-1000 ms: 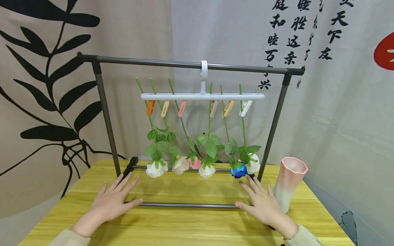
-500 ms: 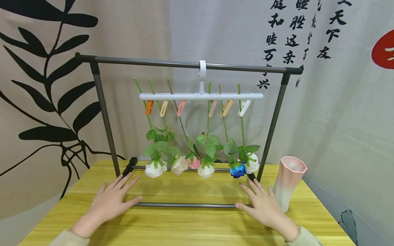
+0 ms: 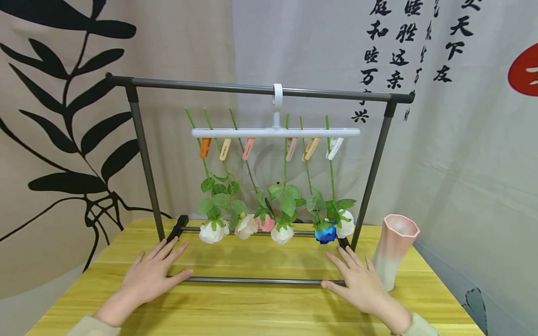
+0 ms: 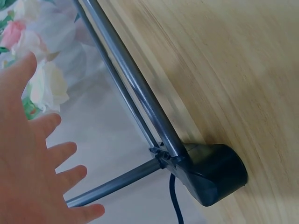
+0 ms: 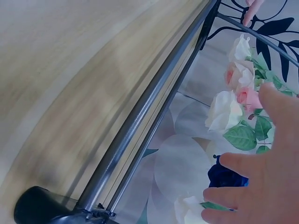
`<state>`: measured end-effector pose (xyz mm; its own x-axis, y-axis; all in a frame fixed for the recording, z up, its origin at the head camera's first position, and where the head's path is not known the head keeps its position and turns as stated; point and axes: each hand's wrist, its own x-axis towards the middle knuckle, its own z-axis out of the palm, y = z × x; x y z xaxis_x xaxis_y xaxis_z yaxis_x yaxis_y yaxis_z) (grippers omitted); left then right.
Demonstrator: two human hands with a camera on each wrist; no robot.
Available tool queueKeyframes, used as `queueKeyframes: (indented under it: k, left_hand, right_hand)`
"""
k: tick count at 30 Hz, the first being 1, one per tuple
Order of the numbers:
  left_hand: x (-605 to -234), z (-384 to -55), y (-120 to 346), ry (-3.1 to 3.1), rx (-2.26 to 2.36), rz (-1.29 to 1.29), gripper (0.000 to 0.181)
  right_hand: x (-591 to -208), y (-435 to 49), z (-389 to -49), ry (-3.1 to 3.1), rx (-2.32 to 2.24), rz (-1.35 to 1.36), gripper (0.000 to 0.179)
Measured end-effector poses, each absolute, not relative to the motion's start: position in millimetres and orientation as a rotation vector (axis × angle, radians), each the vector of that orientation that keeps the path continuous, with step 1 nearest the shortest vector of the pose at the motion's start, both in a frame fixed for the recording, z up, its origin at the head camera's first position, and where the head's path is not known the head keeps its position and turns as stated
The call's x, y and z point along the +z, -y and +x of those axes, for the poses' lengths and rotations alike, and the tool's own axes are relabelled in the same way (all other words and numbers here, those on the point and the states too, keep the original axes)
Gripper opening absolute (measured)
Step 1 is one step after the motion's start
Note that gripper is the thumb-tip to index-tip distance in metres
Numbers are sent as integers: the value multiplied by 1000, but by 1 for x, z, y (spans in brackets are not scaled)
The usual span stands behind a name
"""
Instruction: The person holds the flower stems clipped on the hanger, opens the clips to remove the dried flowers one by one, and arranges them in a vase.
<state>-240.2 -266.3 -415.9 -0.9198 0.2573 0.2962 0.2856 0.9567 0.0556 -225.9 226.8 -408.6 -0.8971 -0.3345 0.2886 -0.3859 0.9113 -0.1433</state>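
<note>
My left hand is spread flat with straight fingers beside the left foot of a dark metal rack. Opposite it, my right hand is also spread, by the rack's right foot. Neither grips anything. From the rack's top bar hangs a white hanger with several clothespins, among them an orange clothespin. Each pins a rose stem, blooms downward: a white rose at the left, a pink rose mid-row, a blue rose to the right. The left wrist view shows the rack's black foot end.
A pink-and-white vase stands on the wooden table, just beyond my right hand. The rack's low front bar runs between my hands. Behind hangs a cloth backdrop with printed black leaves and writing.
The head view sways slightly. My right hand has drawn back a little, and the dark foot end that showed under its wrist is now hidden. The roses and hanger stay put.
</note>
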Motion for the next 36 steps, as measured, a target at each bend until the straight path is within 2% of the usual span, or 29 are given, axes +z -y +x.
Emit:
queueKeyframes:
  k: [27, 36]
  left_hand:
    - [-411, -240, 265, 2795, -131, -397, 81]
    - [-404, -238, 264, 2763, -190, -374, 85]
  right_hand:
    - [-401, -226, -216, 2748, 244, 582, 73]
    - [-388, -220, -211, 2669, 235, 660, 69]
